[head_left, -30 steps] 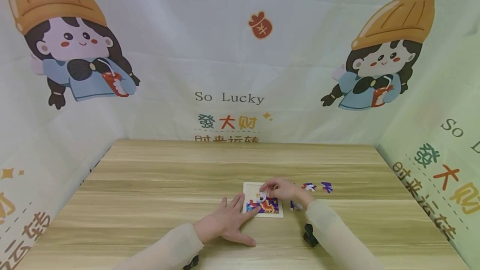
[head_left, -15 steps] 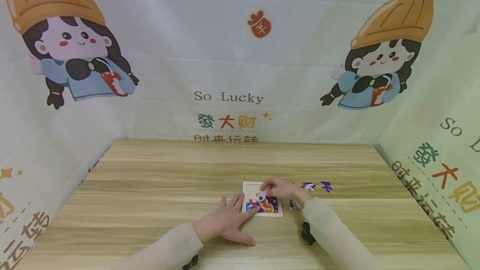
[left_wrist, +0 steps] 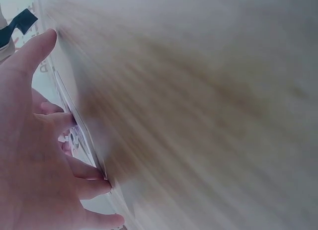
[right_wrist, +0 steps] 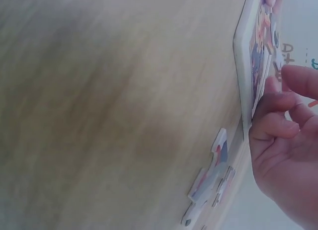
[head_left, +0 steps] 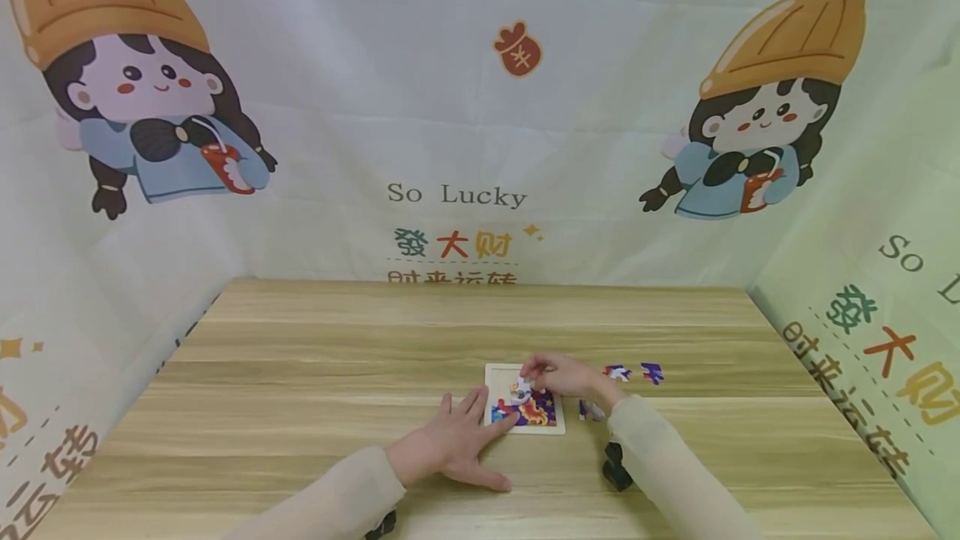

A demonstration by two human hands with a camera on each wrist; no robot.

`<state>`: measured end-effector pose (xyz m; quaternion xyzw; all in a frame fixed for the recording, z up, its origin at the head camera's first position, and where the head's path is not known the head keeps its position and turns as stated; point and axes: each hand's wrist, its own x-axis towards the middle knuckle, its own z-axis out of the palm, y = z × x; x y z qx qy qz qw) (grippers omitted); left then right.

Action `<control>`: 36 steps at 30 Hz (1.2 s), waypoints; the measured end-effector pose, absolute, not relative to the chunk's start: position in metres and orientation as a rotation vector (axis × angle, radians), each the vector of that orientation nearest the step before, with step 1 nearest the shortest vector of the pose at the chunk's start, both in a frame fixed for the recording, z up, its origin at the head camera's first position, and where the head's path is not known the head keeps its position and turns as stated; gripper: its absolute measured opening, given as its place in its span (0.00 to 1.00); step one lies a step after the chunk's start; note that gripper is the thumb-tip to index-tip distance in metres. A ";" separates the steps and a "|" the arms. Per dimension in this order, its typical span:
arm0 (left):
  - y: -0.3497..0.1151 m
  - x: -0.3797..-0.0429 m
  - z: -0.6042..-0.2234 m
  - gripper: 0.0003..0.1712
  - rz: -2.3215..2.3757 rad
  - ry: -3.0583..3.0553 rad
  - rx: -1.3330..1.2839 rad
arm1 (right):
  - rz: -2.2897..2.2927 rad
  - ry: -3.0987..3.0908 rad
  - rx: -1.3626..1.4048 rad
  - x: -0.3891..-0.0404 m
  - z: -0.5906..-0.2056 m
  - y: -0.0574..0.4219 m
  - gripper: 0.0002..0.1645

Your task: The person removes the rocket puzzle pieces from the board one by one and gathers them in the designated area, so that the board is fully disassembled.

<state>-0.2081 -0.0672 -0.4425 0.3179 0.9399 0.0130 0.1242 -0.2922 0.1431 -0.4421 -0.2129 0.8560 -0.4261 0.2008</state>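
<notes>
Pinches puzzle piece (head_left: 522,393) in right hand (head_left: 567,377) over tray (head_left: 551,431), rests splayed left hand (head_left: 467,442) thereon, with loose pieces (head_left: 652,373) beside right hand

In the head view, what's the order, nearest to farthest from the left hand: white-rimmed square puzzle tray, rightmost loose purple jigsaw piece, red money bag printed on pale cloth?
1. Puzzle tray: touching the left hand.
2. Purple piece: to the right, past the tray.
3. Red money bag: straight ahead, high up.
</notes>
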 end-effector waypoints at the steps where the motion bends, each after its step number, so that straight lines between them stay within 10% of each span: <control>1: -0.067 -0.208 -0.443 0.50 0.039 2.740 0.927 | -1.207 2.373 -0.603 -0.292 -0.442 0.143 0.16; 36: -0.068 -0.208 -0.443 0.50 0.031 2.747 0.949 | -1.404 2.281 -0.597 -0.289 -0.442 0.189 0.17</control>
